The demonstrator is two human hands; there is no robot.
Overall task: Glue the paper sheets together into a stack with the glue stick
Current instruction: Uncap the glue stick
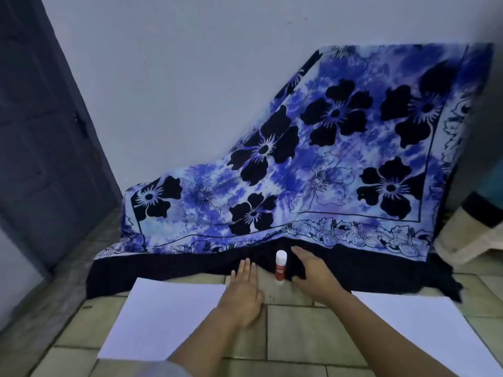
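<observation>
- Nearest us, the left paper sheet (163,322) and right paper sheet (422,330) lie apart on the tiled floor (288,336), probably to leave working room.
- Our left hand (242,295) lies flat, holding nothing.
- Our right hand (313,276), spread and empty, sits just beside the upright glue stick (281,268), likely to grasp it.

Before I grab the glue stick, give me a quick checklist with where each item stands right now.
1. Upright, unobstructed white glue stick with red label: ok.
2. Free right hand: ok, open beside the stick, holding nothing.
3. Free left hand: ok, fingers straight, low over the tiled floor by the left white paper sheet.
4. Cap removed: not ok, the white cap looks to be on.
5. Both sheets flat: ok, the right white paper sheet lies apart from the left one.
6. Sheets stacked: not ok, not yet joined.
</observation>
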